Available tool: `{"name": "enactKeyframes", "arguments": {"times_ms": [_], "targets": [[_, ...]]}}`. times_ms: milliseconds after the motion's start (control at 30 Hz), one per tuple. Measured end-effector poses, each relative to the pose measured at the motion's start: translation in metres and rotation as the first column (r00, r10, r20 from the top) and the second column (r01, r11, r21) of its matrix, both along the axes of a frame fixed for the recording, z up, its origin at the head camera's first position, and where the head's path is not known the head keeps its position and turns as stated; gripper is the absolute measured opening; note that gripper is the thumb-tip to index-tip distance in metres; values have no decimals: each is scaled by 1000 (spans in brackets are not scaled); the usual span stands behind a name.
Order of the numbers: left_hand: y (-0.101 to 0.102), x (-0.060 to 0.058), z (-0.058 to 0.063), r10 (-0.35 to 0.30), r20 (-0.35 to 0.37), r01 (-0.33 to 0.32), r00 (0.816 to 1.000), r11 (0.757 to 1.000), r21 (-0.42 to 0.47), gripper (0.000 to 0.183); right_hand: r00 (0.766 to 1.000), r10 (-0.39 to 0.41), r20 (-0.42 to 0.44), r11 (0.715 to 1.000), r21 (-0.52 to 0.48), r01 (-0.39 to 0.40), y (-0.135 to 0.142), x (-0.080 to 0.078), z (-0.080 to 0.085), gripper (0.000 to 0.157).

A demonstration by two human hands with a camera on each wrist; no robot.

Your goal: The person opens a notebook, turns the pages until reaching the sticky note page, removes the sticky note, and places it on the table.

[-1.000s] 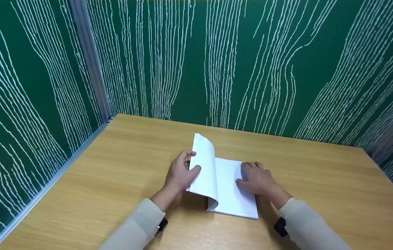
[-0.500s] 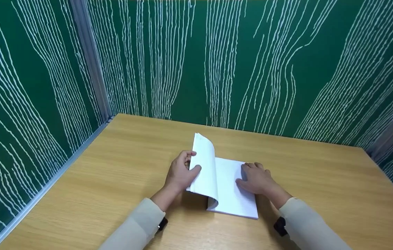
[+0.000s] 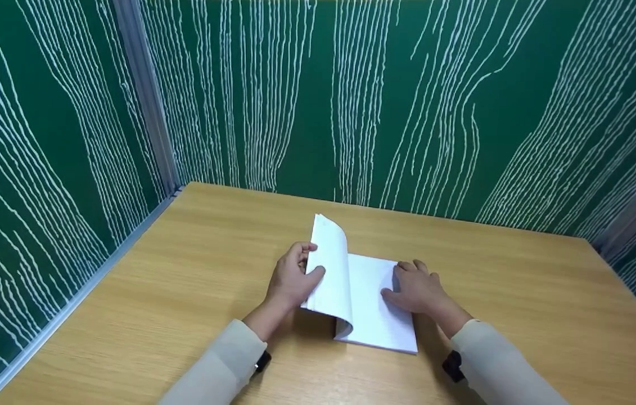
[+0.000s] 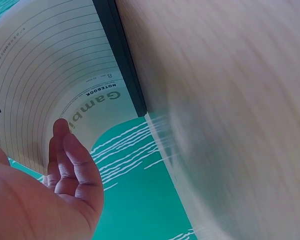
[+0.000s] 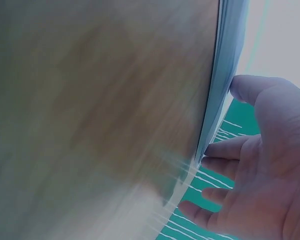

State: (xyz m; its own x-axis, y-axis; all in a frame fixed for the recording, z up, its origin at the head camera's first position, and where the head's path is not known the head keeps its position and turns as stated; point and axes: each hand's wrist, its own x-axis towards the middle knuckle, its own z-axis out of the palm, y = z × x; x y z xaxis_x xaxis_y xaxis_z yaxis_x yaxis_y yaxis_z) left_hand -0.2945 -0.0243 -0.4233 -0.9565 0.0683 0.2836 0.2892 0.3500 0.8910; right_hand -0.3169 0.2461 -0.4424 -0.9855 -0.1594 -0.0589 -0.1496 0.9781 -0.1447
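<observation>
A notebook lies open on the table between the hands. Its left-hand pages are raised and curve over toward the left. My left hand holds their outer edge, thumb in front and fingers behind. From the left wrist, the back of the raised part shows ruled lines and the printed words "Gambi" and "NOTEBOOK", beside a dark spine. On the right, my right hand rests on the outer edge of the flat white page. Its thumb and fingertips meet the stacked page edges in the right wrist view.
The wooden table extends around the notebook on all sides. Green panels with white wavy lines stand behind the table and to both sides. A grey post marks the left corner. Dark wrist-worn devices sit under both sleeves.
Both hands keep their places on the notebook, and the raised pages stay as they were. The head view has shifted very slightly.
</observation>
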Motion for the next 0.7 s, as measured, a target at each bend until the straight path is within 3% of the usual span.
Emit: {"name": "enactKeyframes", "arguments": {"times_ms": [333,700], "targets": [[1,1,1,-17,9,17,1000,1000,26,36,1000,9,-4,1000,-15,-9,0,2,1,71],[1,1,-1,-19,-29,18,999,1000,-8,25,1000,-19,-22,998,-59,17,-3,2,-1,70]]}}
